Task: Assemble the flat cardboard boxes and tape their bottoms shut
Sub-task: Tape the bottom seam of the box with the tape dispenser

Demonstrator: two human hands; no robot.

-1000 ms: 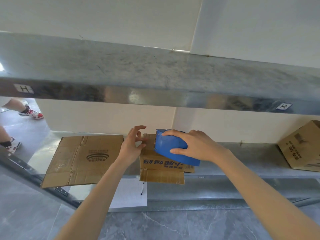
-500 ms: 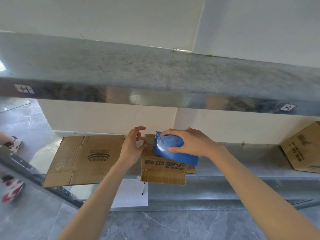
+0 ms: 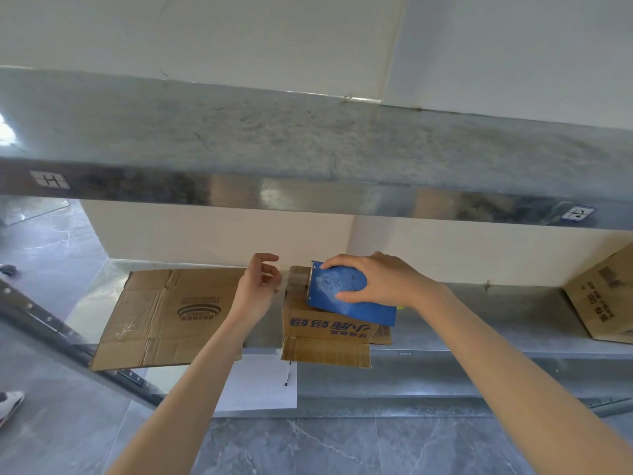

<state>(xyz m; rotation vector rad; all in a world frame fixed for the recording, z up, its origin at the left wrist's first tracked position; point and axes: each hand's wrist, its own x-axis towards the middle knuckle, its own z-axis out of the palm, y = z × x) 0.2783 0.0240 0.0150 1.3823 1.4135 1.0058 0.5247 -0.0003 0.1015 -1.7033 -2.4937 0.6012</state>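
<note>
Right hand (image 3: 380,282) grips a blue plastic tape dispenser (image 3: 342,291) atop the small brown cardboard box (image 3: 325,332) on the metal shelf (image 3: 479,323), left hand (image 3: 255,289) pinching the clear tape end (image 3: 295,277): taping step, I'd say, so next pull across the seam.

In front of you a grey metal shelf (image 3: 308,138) crosses the view, with a small white label (image 3: 49,180) at the left of its front edge and another (image 3: 578,213) at the right. Behind it is a white wall (image 3: 239,36). Below, on a lower shelf (image 3: 496,313), lies a sheet of lined paper (image 3: 257,385) with a pen (image 3: 287,375) on it. The floor (image 3: 342,447) is grey marbled tile; a shoe (image 3: 8,406) shows at far left.
</note>
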